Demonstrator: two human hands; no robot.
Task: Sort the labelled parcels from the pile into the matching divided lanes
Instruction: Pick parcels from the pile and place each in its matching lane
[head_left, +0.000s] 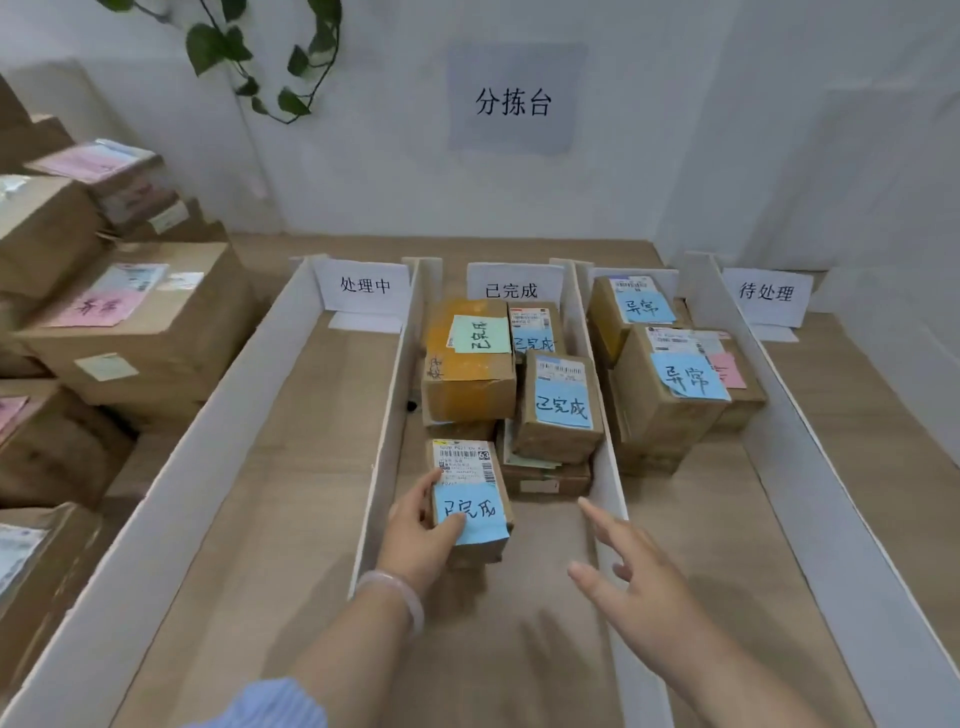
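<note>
While the fingers of the left hand (415, 525) grasp a parcel (470, 499), blue-noted 已完成, low at the near end of the matching lane (540, 566), the right hand (634, 566) hovers beside it with fingers released; placing looks nearly done, so next: let go, reach for the pile (130, 332).

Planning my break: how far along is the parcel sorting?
Done: brown cardboard parcels noted 已完成 sit in the 已完成 lane; parcels with blue 异常 notes fill the lane to its right. In hand: the left hand grips a small brown parcel with a blue 已完成 note in the former lane; the right hand hovers open. Left: stacked cardboard boxes with pink notes, far left.
</note>
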